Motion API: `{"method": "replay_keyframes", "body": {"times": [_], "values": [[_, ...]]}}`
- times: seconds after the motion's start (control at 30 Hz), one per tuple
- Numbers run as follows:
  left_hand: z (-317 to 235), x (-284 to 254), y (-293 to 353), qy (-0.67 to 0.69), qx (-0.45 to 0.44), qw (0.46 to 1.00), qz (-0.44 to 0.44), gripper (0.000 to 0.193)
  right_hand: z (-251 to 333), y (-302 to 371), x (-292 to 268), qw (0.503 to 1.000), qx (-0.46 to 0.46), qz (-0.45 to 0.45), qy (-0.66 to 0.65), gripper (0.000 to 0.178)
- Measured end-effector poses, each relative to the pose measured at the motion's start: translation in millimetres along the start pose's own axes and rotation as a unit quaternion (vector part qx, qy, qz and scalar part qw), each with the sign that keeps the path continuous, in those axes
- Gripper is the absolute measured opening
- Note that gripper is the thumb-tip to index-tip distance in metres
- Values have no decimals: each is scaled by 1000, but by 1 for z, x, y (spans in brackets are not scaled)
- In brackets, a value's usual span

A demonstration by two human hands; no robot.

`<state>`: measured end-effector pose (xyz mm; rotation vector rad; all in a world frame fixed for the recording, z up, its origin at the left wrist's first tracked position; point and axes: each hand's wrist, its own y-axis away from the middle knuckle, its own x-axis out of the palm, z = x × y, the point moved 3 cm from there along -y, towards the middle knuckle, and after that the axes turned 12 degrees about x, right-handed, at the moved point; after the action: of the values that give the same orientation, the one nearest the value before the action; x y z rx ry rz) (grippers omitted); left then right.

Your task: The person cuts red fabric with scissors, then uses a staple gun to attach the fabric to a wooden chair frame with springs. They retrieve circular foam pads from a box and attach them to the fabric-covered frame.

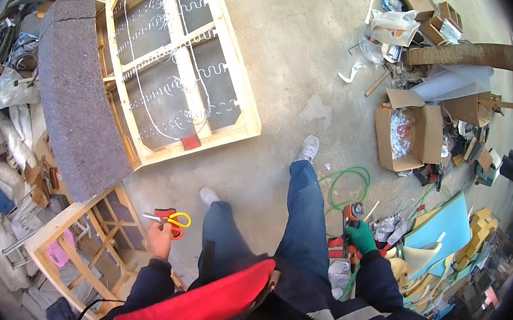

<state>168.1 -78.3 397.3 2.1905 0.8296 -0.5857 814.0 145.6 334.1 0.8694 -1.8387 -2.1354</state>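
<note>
My bare left hand (pixel 159 240) is closed around scissors (pixel 181 220) with yellow and orange handles, their blades pointing left. A red and black piece (pixel 165 211) shows right beside the scissors; I cannot make out what it is or whether the hand holds it too. On the right, my green-gloved right hand (pixel 363 238) grips an orange and grey power tool (pixel 352 212), seemingly an air stapler. Next to it a green hose (pixel 368 182) loops on the floor. Red tool parts (pixel 336 247) lie just below that hand.
Ahead on the left lies a wooden frame (pixel 246 114) with zigzag springs, beside a grey padded panel (pixel 80 96). Another wooden frame (pixel 83 210) stands near my left arm. To the right are an open cardboard box (pixel 427 132), foam offcuts (pixel 451 226) and scrap piles.
</note>
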Motion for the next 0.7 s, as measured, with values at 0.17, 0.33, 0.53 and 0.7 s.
{"method": "replay_keyframes", "body": {"times": [0.17,0.33,0.53,0.7], "values": [[-73,68,9,-37,18,999,-3,24,154,9,-101,995,-40,-16,85,37],[-123,144,-30,-58,14,998,31,20,294,4,-178,990,-92,-51,97,40],[-228,215,-155,-70,-13,997,28,16,450,-4,-225,985,-119,-57,110,37],[-335,202,-271,-3,96,990,-101,16,565,-38,-223,994,-88,-22,64,28]]}}
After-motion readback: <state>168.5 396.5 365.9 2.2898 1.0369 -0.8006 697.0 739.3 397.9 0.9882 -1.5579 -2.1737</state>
